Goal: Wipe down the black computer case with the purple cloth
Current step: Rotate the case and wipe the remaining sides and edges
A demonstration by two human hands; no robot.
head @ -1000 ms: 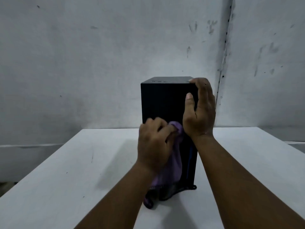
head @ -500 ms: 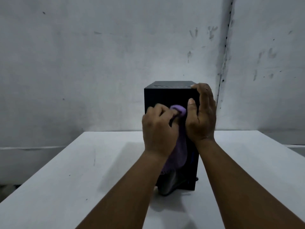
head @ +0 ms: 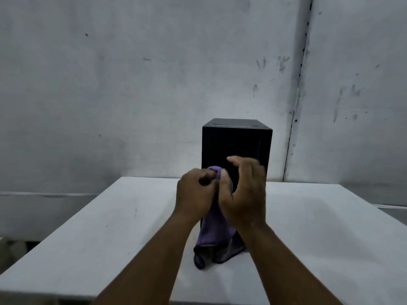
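Grey wall [head: 132, 84] fills the background, scuffed and marked, with a dark vertical seam [head: 299, 84] right of centre.

White table [head: 319, 238] spans the lower frame; a few small dark specks show on its surface.

Black computer case [head: 236, 144] stands upright on the table, toward the far edge, near face toward the camera. Its top panel is just visible. The lower part of the near face is hidden behind the hands and cloth.

Both forearms enter from the bottom edge and converge in front of the case.

Right hand [head: 244, 194]: fingers curved and arched over, thumb toward the cloth. It is blurred. Thumb side touches the cloth; cannot tell whether it actually grips the fabric. Cannot tell whether it touches the case.

Left hand [head: 196, 192]: fingers curled, bunching the upper end of the cloth between fingertips and thumb.

Purple cloth [head: 212, 234]: held between the two hands in front of the lower near face of the case. A small fold pokes up above the left-hand knuckles; the rest hangs down, its darker lower hem reaching the table at the foot of the case.
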